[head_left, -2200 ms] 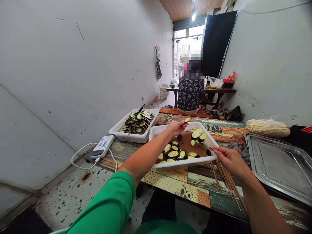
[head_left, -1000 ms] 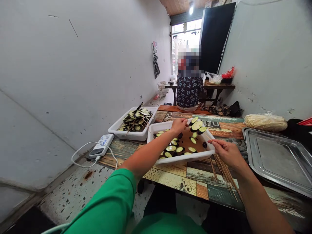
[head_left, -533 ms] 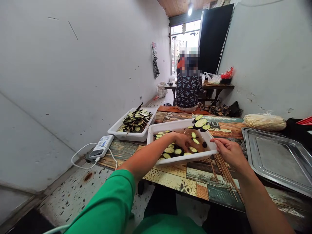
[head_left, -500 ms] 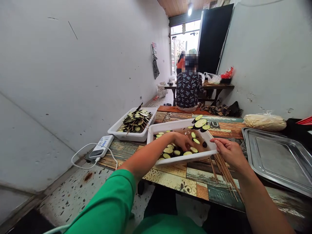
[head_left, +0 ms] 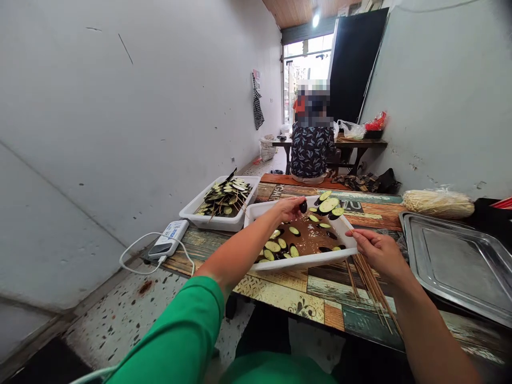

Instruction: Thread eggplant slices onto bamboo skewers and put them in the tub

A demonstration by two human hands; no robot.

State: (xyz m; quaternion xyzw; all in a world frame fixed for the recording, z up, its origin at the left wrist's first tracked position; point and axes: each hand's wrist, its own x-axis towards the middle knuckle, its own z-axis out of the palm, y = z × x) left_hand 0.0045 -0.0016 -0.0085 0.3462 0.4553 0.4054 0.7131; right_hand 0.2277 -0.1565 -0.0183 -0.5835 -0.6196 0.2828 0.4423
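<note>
My left hand [head_left: 291, 208] is closed on a dark-skinned eggplant slice [head_left: 303, 206], held just above the white tub [head_left: 304, 261] of brownish water. Several oval eggplant slices [head_left: 272, 246] float in that water. Between its fingertips my right hand [head_left: 376, 248] grips a thin wooden skewer at the tub's right edge. Threaded on the skewer's far end are several eggplant slices [head_left: 328, 205], over the tub's back right corner and close to the slice in my left hand. Loose bare skewers [head_left: 372, 290] lie on the table below my right hand.
A second white tub [head_left: 216, 223] to the left is heaped with skewered eggplant [head_left: 226, 197]. A power strip [head_left: 170, 239] with a white cable sits near it. Metal trays [head_left: 460, 261] and bagged enoki mushrooms [head_left: 439, 202] lie right. A person [head_left: 312, 152] sits ahead, back turned.
My left hand has come up out of the water with an eggplant slice and moved toward the skewer's tip. My right hand keeps its hold on the skewer. The floating slices have shifted.
</note>
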